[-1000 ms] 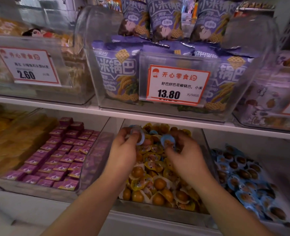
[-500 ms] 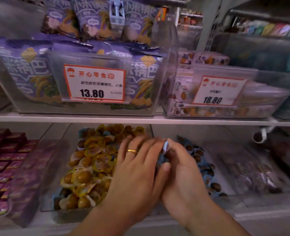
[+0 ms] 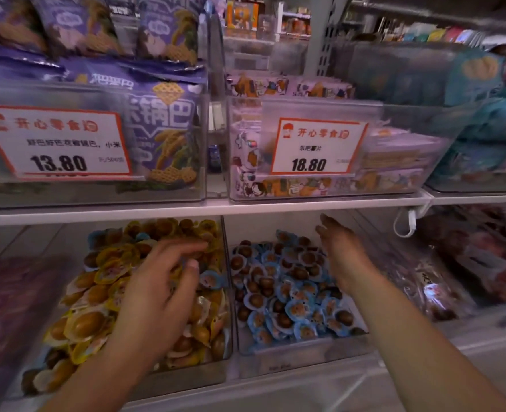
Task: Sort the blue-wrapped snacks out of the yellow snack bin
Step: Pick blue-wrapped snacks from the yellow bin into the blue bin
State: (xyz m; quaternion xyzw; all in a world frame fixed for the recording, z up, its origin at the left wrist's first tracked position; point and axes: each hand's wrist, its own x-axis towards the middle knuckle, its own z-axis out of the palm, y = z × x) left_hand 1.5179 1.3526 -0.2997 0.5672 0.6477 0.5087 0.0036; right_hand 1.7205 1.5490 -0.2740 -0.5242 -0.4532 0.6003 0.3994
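Observation:
The clear bin of yellow-wrapped snacks [image 3: 186, 379] sits on the lower shelf, left of a clear bin of blue-wrapped snacks [image 3: 299, 361]. My left hand [image 3: 156, 292] hovers over the yellow bin, fingers loosely curled and apart, nothing clearly held. One blue-wrapped snack [image 3: 213, 278] lies at the yellow bin's right edge, just beside my thumb. A few more blue wrappers [image 3: 97, 236] show at the back of that bin. My right hand [image 3: 343, 254] is stretched flat over the back of the blue bin, fingers spread and blurred, holding nothing.
The upper shelf edge [image 3: 245, 208] runs right above both bins. On it stand bins of purple snack bags [image 3: 168, 129] and boxed chips [image 3: 305, 182] with price cards. Dark purple packs [image 3: 5, 307] fill the bin to the left, and dark bags [image 3: 453, 278] lie to the right.
My hands, pressed together half a second ago, have separated. The right one has swung over the blue bin and spread its fingers. The left stays over the yellow bin. The view panned right.

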